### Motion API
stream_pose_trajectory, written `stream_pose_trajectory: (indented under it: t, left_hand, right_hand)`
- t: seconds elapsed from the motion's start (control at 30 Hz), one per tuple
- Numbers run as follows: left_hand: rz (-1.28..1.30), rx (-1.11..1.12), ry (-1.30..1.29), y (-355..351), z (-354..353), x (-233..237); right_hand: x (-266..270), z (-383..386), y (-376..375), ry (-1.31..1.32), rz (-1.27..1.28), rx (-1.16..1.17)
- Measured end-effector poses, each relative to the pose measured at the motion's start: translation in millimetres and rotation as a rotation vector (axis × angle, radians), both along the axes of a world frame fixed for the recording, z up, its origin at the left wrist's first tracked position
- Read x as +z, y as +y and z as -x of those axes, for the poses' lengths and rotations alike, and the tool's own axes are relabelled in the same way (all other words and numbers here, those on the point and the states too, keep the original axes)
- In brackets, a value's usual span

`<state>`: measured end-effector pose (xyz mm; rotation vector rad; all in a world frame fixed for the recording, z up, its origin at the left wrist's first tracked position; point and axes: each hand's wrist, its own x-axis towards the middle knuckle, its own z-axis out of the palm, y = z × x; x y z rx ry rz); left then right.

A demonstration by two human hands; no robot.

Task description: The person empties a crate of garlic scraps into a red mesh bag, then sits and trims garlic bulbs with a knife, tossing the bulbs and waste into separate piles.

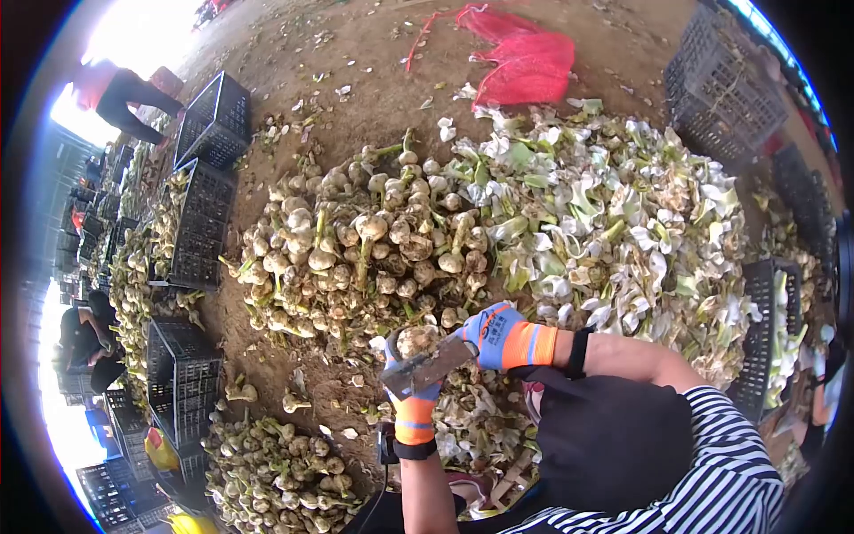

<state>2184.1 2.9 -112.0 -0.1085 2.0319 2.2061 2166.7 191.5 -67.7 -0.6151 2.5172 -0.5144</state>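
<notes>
My left hand (pixel 413 392), in a blue and orange glove, holds a garlic bulb (pixel 416 341) with its fingers around it. A wide, flat metal blade (pixel 431 367) lies across the front of that hand, just below the bulb. My right hand (pixel 498 335), gloved the same way, is closed at the blade's right end; its handle is hidden in the fist. Ahead of both hands is a large heap of garlic bulbs (pixel 374 240). White and green peelings (pixel 623 240) are piled to its right.
A smaller garlic heap (pixel 280 476) lies at lower left. Black crates (pixel 206 227) line the left, and another crate (pixel 756 334) holds trimmings at right. A red mesh bag (pixel 529 67) lies on the dirt ahead. Two people (pixel 133 98) are at the left.
</notes>
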Motion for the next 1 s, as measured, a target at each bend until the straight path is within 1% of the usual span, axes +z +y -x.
stream_pose_trajectory:
  t: [0.07, 0.13, 0.17, 0.2, 0.27, 0.33, 0.37, 0.4, 0.43, 0.47, 0.5, 0.53, 0.57, 0.6, 0.63, 0.67, 0.7, 0.73, 0.8, 0.83, 0.9, 0.93, 0.97, 1.0]
  left_hand:
    - [-0.031, 0.041, -0.005, -0.1, 0.5, 9.5]
    - [0.088, -0.026, 0.014, -3.1, -1.3, 15.8]
    - [0.168, -0.03, 0.099, -3.9, -1.4, 13.3]
    - [0.169, -0.028, 0.098, -5.0, -1.5, 13.8]
    - [0.497, -0.04, 0.256, -7.7, -2.4, 20.1]
    - [0.527, -0.042, 0.192, -8.9, -6.3, 22.3]
    - [0.447, -0.012, 0.095, -4.5, -6.8, 22.1]
    - [0.371, 0.01, -0.006, -3.0, -8.6, 26.3]
    - [0.814, -0.072, 0.03, 3.0, -6.8, 71.9]
    - [0.686, -0.071, 0.191, 2.0, -7.3, 72.5]
    - [0.584, -0.022, 0.142, 1.7, -4.2, 65.4]
    - [0.488, 0.014, 0.065, -4.0, -10.3, 48.0]
    - [0.411, 0.085, 0.124, -10.5, -3.8, 7.7]
    - [-0.1, 0.105, -0.018, -12.6, 2.0, -8.3]
    - [-0.6, 0.194, -0.173, -14.7, 7.9, -24.0]
    - [-0.752, 0.18, -0.075, -4.6, 8.2, -4.1]
    - [-1.038, 0.189, -0.263, 5.5, 6.5, 33.4]
    - [-1.207, 0.3, -0.321, 6.8, 6.8, 30.1]
    - [-1.298, 0.314, -0.255, 12.4, 5.7, 30.5]
    - [-1.295, 0.307, -0.254, 14.0, 6.4, 28.4]
    - [-1.276, 0.152, -0.275, 15.8, 1.5, 21.4]
    - [-1.275, 0.149, -0.284, 15.4, -4.1, 26.1]
    - [-1.032, 0.389, -0.112, 12.2, -6.8, 37.7]
    - [-0.837, 0.388, 0.098, -3.5, -8.2, 57.3]
  right_hand:
    - [-0.2, -2.5, -0.6, 0.043, 0.049, 0.013]
    - [3.0, -2.0, -2.1, 0.028, 0.036, 0.032]
    - [4.8, 0.5, -2.5, 0.018, 0.024, 0.051]
    - [4.6, 0.7, -3.4, 0.018, 0.024, 0.053]
    - [1.2, -1.1, -5.2, 0.047, 0.074, 0.063]
    - [-11.6, -1.7, -6.3, 0.05, 0.085, 0.072]
    - [-21.5, 2.1, -5.3, 0.067, 0.09, 0.088]
    - [-45.7, 7.7, 0.9, 0.12, 0.048, -0.012]
    - [-71.9, 22.7, 23.0, 0.043, 0.123, -0.271]
    - [-98.8, 25.9, 48.4, 0.129, 0.09, -0.472]
    - [-95.6, 22.3, 60.7, 0.158, 0.094, -0.635]
    - [-79.6, 19.3, 63.8, 0.064, 0.177, -0.731]
    - [-101.7, 9.8, 54.4, 0.01, 0.326, -0.796]
    - [-120.6, 9.2, 49.5, -0.015, 0.473, -0.853]
    - [-101.6, 6.4, 42.1, -0.068, 0.685, -0.768]
    - [-76.8, -0.5, 27.4, -0.136, 0.892, -0.676]
    - [-69.9, -5.7, 16.7, -0.18, 0.956, -0.612]
    - [-47.9, -10.8, 8.5, -0.213, 0.977, -0.564]
    - [-55.3, -16.4, -6.3, -0.129, 0.969, -0.498]
    - [-53.3, -14.3, -9.8, -0.123, 0.973, -0.5]
    - [-50.8, -16.3, -14.3, -0.122, 1.002, -0.433]
    - [-73.0, -6.2, -13.1, -0.192, 0.866, -0.305]
    - [-106.9, -10.7, -4.7, -0.173, 0.636, -0.463]
    - [-134.7, -12.7, 12.6, -0.142, 0.401, -0.612]
